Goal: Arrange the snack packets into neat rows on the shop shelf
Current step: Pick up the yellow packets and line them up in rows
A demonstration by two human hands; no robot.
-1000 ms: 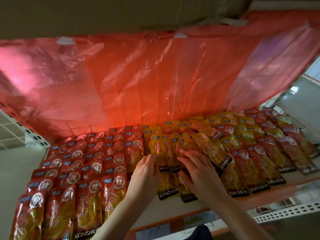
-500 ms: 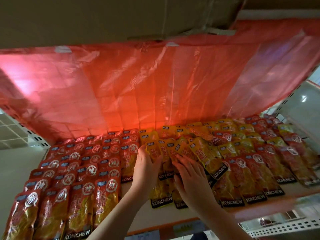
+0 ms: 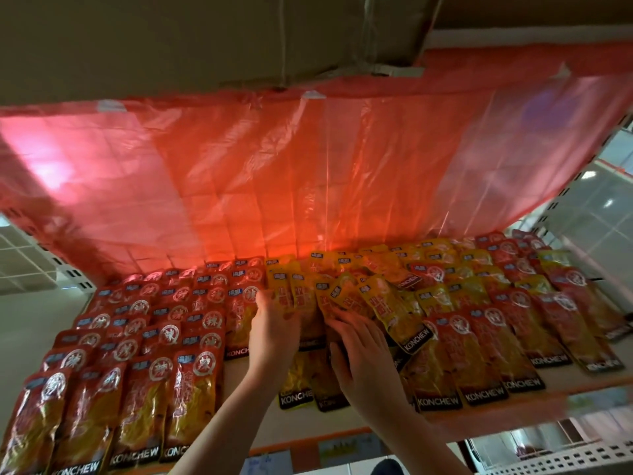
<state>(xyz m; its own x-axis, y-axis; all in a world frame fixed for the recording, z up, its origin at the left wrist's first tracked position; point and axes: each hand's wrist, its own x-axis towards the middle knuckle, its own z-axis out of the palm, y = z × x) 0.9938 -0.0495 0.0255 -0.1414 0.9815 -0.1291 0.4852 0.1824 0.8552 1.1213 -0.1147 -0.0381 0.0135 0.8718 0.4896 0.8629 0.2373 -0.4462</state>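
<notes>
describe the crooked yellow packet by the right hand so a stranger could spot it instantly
Start at the shelf under the red plastic sheet. In the yellow block mid-shelf, look just right of the right hand. The yellow packet lies tilted across its neighbours, its black KONCHEW band angled.

One head-worn view looks forward and slightly up, close to the shelf (image 3: 342, 423) from its front edge.

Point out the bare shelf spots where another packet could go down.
Bare shelf shows in the strip between the red packets and the yellow packets, beneath the left hand, and along the front edge. Around the right hand, skewed yellow packets overlap; it is crowded there.
</notes>
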